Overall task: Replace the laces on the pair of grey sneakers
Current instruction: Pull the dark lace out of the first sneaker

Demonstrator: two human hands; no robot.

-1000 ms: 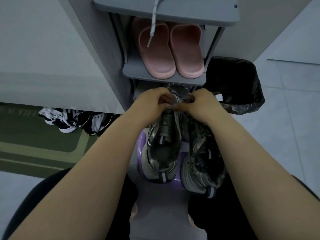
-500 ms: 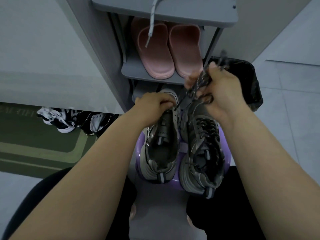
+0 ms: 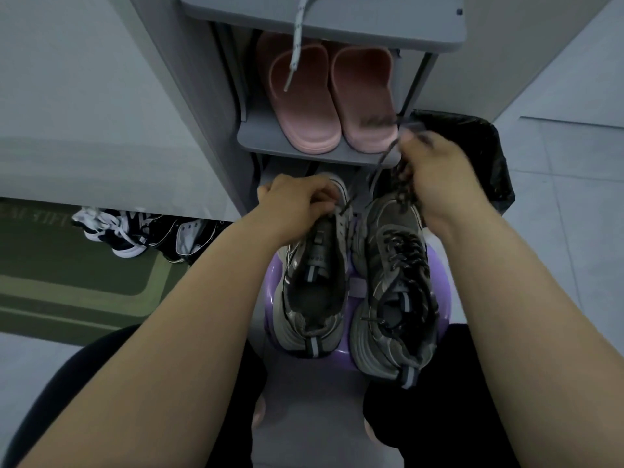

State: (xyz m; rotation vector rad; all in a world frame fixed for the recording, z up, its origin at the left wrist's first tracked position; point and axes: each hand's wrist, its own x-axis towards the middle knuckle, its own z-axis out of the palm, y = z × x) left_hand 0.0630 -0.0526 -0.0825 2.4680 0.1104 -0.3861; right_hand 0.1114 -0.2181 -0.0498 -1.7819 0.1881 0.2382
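Observation:
Two grey sneakers stand side by side on a purple stool (image 3: pixel 273 285). The left sneaker (image 3: pixel 315 282) has no lace over its tongue. My left hand (image 3: pixel 297 202) grips its toe end, fingers curled at the last eyelets. The right sneaker (image 3: pixel 395 292) still carries its dark lace. My right hand (image 3: pixel 435 177) holds a bunched dark lace (image 3: pixel 388 157) pulled up from the left sneaker's toe; its blurred end lies over the pink slipper. A pale speckled lace (image 3: pixel 297 38) hangs from the top shelf.
A grey shoe rack (image 3: pixel 256 143) stands ahead, with pink slippers (image 3: pixel 304 99) on its middle shelf. A bin with a black bag (image 3: pixel 486 153) stands right of it. Black-and-white sneakers (image 3: pixel 135 231) lie at left by a green mat (image 3: pixel 67 265). My knees flank the stool.
My right hand has lifted away from my left hand, up and to the right, drawing the dark lace out of the left sneaker. The left hand stays at the toe.

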